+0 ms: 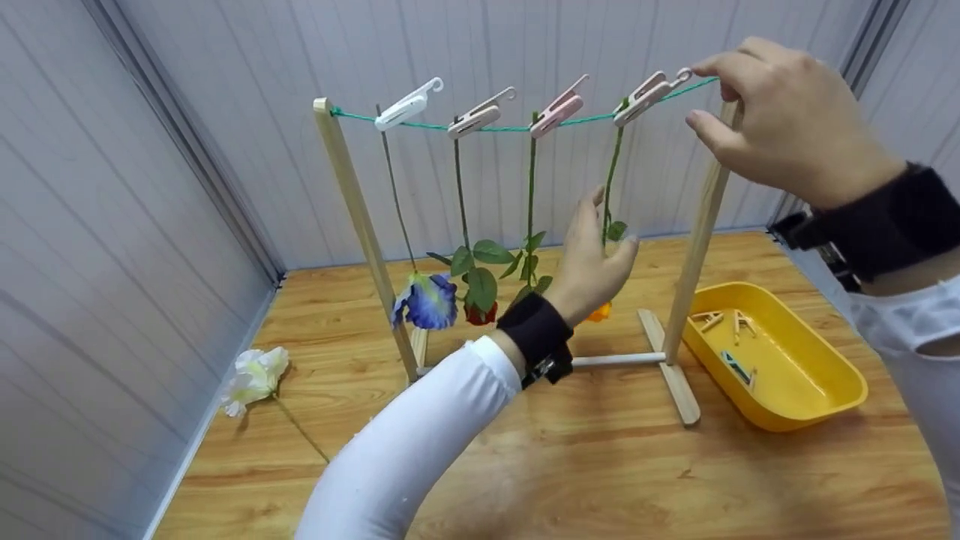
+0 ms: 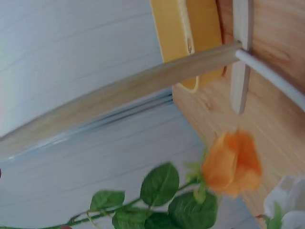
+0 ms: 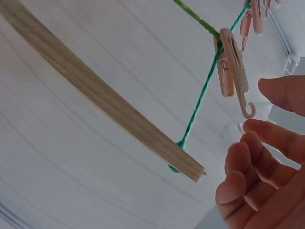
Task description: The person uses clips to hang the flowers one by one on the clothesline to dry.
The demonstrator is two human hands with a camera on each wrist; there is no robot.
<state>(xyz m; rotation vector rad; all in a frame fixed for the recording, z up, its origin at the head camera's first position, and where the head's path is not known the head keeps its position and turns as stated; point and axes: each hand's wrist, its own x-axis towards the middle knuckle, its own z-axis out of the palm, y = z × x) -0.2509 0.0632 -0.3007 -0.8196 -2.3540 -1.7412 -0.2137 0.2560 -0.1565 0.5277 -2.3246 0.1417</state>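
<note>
My right hand [image 1: 780, 120] is up by the green line [image 1: 517, 127], fingers loosely curved and apart, tip of the index just at the hook end of the rightmost clip [image 1: 646, 94]; in the wrist view nothing's pinched. That clip grips the line and the stem of the orange flower [image 2: 232, 163], which hangs head down. My left hand [image 1: 592, 262] is relaxed, fingers straight, next to that stem [image 1: 611, 180] w/o gripping it. Yellow tray [image 1: 832, 401] sits right of the wooden rack [image 1: 352, 217].
</note>
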